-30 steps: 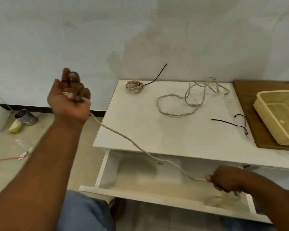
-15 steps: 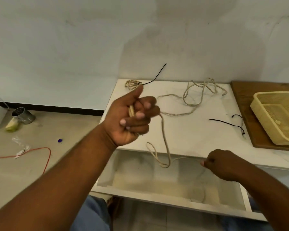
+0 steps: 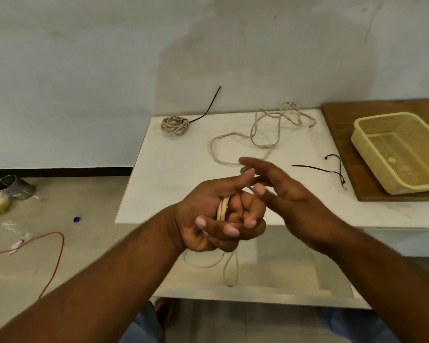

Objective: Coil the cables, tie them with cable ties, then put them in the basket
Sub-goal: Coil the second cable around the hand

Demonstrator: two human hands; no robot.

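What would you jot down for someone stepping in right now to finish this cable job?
Left hand grips loops of a cream cable, with more loops hanging below it. Right hand is open, fingers straight beside the left thumb.
On the table: one coiled bundle with a black tie sticking out, one loose cable, and black ties. The basket on the wooden board holds no cables.
Done: one bundle coiled.
Left: finish this coil, tie it, coil and tie the loose one, then basket all three.

We got flat, diffuse, slightly dim light, soft shadows only. Right hand (image 3: 290, 196) smeared by motion; whole frame soft, lines bowed at 3 and 9 o'clock.
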